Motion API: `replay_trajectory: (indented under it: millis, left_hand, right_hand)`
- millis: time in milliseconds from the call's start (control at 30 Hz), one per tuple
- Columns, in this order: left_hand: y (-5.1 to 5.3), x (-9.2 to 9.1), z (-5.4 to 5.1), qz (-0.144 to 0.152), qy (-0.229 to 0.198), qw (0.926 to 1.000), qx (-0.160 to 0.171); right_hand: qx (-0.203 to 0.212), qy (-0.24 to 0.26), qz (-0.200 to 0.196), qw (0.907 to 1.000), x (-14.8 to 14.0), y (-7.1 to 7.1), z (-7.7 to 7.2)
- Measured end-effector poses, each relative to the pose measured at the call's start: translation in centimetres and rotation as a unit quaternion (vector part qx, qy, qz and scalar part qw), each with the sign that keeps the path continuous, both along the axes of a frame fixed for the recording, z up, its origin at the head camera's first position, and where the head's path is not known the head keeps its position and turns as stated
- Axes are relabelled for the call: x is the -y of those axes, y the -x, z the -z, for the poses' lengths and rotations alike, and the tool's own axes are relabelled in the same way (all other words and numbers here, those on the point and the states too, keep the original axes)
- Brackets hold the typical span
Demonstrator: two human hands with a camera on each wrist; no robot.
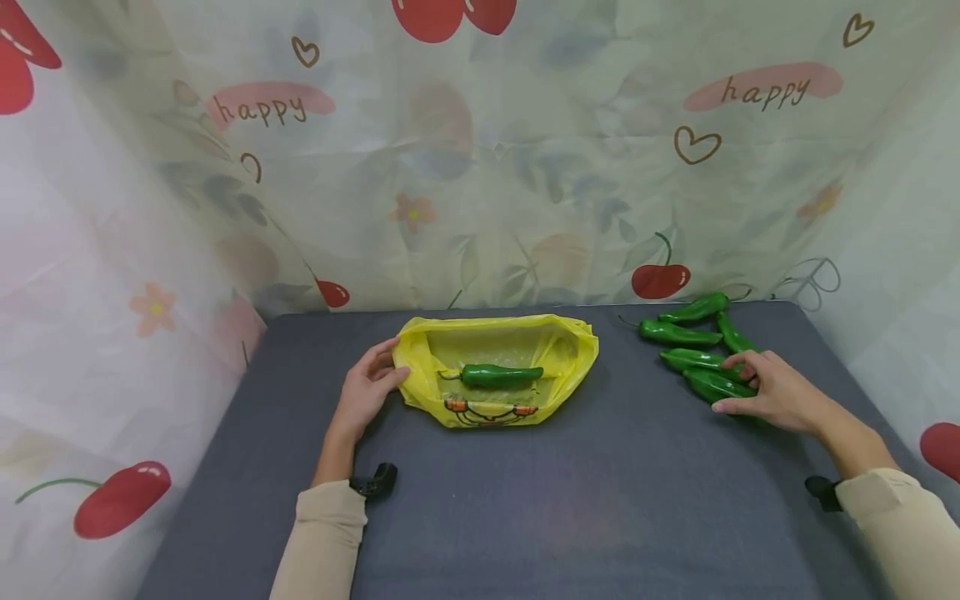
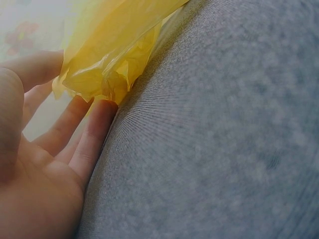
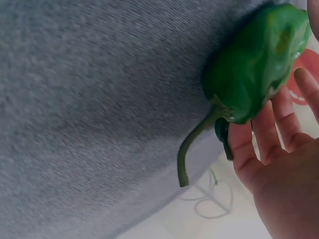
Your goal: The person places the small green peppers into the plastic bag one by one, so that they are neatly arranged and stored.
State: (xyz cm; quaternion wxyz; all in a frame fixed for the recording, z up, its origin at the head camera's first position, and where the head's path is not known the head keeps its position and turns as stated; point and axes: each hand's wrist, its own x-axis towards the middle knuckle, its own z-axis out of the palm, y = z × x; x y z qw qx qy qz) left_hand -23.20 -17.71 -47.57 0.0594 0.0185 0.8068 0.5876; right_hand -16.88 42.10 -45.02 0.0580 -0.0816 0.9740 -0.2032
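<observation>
- Biggest thing here's the cherry-print curtain (image 1: pixel 495 208), hung along the back and both sides, hemming the table in.
- Dark gray table (image 1: pixel 570 517) next. Widest stretch of it runs along the front; another strip sits between the bag and the pepper pile, so those two are well apart.
- Yellow plastic bag (image 1: pixel 487 415) lies near the back edge, left of center, mouth gaping up, cartoon print on the front.
- Beige sleeves (image 1: pixel 322 533) come in from the front, both sides.
- Five green peppers (image 1: pixel 678 333) are bunched at back right, the topmost close to the back edge.
- Right hand (image 1: pixel 776 392) is over the two nearest peppers, thumb and index wide apart, fingers touching one, no firm grip that I can see.
- Left hand (image 1: pixel 369 385) has loosely extended fingers against the bag's left side, thumb apart from them.
- Single pepper (image 1: pixel 498 376) lies crosswise inside the bag, stem left.
</observation>
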Motion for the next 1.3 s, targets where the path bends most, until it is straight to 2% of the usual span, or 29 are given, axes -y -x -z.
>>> replay_trajectory:
  millis: [200,467,900,1167,1300]
  left_hand:
    - [-0.1,0.1,0.1,0.003,-0.003,1.0,-0.006]
    - [-0.1,0.4,0.3,0.002,-0.009,0.9999,-0.007]
    - [0.1,0.2,0.4,0.004,-0.005,1.0,-0.005]
    - [0.0,0.1,0.3,0.003,-0.004,1.0,-0.001]
    - [-0.1,0.1,0.2,0.003,-0.003,1.0,-0.001]
  right_hand:
    - [-0.02,0.001,-0.004,0.9998,0.0,-0.3,0.7]
    - [-0.054,-0.004,-0.031,0.998,-0.3,-0.4,1.3]
    - [-0.047,-0.021,-0.021,0.9984,-0.2,-0.6,1.2]
    - [0.008,0.001,0.01,0.9999,0.0,-0.9,0.4]
    - [0.015,0.004,0.017,0.9997,0.5,-0.9,0.0]
